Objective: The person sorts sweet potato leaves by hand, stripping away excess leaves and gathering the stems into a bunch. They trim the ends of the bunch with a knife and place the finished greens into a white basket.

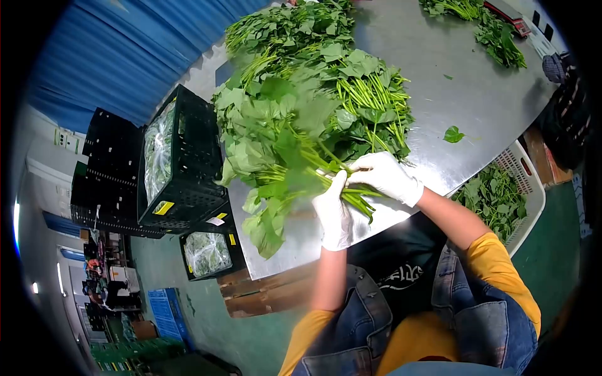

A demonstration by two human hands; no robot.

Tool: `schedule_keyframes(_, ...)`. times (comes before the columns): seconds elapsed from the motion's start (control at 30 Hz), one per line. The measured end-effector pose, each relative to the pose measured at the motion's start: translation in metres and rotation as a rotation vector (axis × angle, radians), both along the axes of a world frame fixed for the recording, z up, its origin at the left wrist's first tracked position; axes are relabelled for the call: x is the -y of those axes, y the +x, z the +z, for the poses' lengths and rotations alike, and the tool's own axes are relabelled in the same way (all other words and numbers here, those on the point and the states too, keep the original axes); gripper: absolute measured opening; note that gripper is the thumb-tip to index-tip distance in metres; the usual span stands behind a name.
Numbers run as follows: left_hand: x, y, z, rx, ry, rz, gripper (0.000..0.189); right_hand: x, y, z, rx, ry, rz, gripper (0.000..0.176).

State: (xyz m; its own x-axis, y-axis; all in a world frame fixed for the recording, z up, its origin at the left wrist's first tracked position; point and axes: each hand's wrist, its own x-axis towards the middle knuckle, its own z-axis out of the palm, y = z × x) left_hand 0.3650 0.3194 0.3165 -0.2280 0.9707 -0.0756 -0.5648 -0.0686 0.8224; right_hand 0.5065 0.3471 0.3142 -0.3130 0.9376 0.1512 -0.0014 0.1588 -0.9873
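Observation:
Both my hands wear white gloves and hold one bunch of leafy greens (282,156) over the near edge of a steel table (439,106). My left hand (333,213) grips the stems from below. My right hand (387,177) closes around the same stems from the right. The bunch's broad leaves droop to the left past the table edge. Behind it lies a large pile of the same greens (326,69) with long green stems.
A loose leaf (453,133) lies on the table. More greens (495,34) sit at the far right. Black crates (179,160) with bagged greens stand left of the table. A white basket of leaves (501,197) stands right.

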Motion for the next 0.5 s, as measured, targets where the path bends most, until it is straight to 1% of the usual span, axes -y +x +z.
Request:
schedule_keyframes(0.03, -0.002, 0.000, -0.001, 0.023, -0.069, 0.002, 0.029, 0.002, 0.001, 0.001, 0.039, 0.094, -0.029, 0.027)
schedule_keyframes(0.07, -0.002, 0.002, -0.001, 0.021, -0.075, 0.007, 0.029, 0.004, 0.002, 0.000, 0.076, 0.187, -0.058, 0.023)
schedule_keyframes(0.1, -0.002, 0.003, 0.000, 0.033, -0.062, 0.002, 0.028, 0.004, -0.004, -0.013, -0.091, 0.031, -0.114, 0.017)
schedule_keyframes(0.13, -0.002, 0.005, 0.001, 0.046, -0.049, -0.005, 0.027, 0.007, -0.004, -0.013, -0.091, 0.027, -0.116, 0.017)
schedule_keyframes(0.17, -0.003, 0.003, -0.007, 0.046, -0.052, -0.010, 0.027, 0.010, -0.002, -0.010, -0.057, 0.035, -0.180, 0.015)
schedule_keyframes(0.23, -0.014, -0.010, -0.049, -0.235, -0.003, 0.003, 0.021, 0.012, 0.003, 0.002, -0.033, 0.074, -0.320, 0.013)
schedule_keyframes(0.27, -0.020, -0.016, -0.070, -0.375, 0.021, 0.013, 0.018, 0.011, 0.012, -0.002, 0.003, 0.089, -0.329, 0.013)
schedule_keyframes(0.3, -0.031, -0.028, -0.086, -0.194, -0.052, 0.055, 0.013, 0.015, 0.016, 0.001, -0.131, 0.012, -0.444, 0.015)
schedule_keyframes(0.33, -0.016, -0.032, -0.046, -0.768, 0.040, 0.240, 0.012, 0.027, 0.032, 0.035, -0.375, -0.175, -0.432, 0.017)
schedule_keyframes(0.37, -0.011, -0.038, -0.011, -0.356, -0.094, 0.202, 0.015, 0.024, 0.059, 0.022, 0.145, 0.451, -0.664, 0.018)
schedule_keyframes(0.4, -0.011, -0.048, 0.009, 0.057, -0.220, 0.162, 0.018, 0.016, 0.090, -0.003, -0.409, 0.244, -0.633, 0.019)
schedule_keyframes(0.43, -0.012, -0.061, 0.007, -0.161, -0.150, 0.173, 0.019, 0.010, 0.115, -0.009, -0.822, 0.026, -0.768, 0.022)
schedule_keyframes(0.47, -0.010, -0.071, 0.000, -0.381, -0.084, 0.180, 0.021, 0.014, 0.133, -0.006, -0.897, 0.014, -0.724, 0.024)
schedule_keyframes(0.5, -0.013, -0.072, -0.002, 0.032, -0.111, 0.154, 0.024, 0.014, 0.139, -0.010, -0.859, -0.086, -0.728, 0.023)
